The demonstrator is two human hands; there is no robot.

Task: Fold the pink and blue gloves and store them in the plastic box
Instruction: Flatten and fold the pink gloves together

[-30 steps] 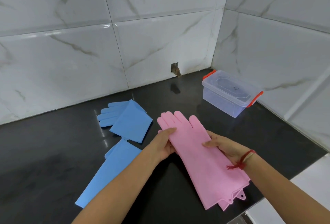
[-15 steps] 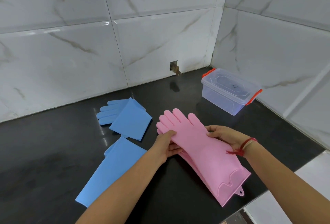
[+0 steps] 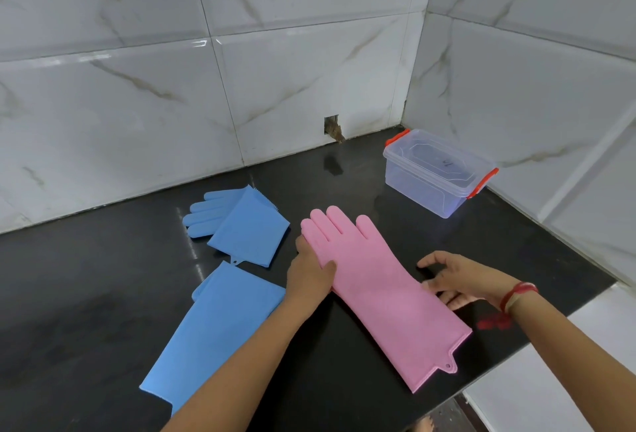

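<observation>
Since the earlier frame, right hand has released the long pink rubber glove, fingers spread beside it; left hand presses flat on its edge. Clear plastic box stands well apart on the black countertop.

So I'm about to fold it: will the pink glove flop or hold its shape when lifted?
The pink glove will likely flop: it lies flat and thin on the counter. It would probably hold a fold, since the blue glove nearby stays folded. Its matte, rubbery look suggests grip, not slip.
</observation>
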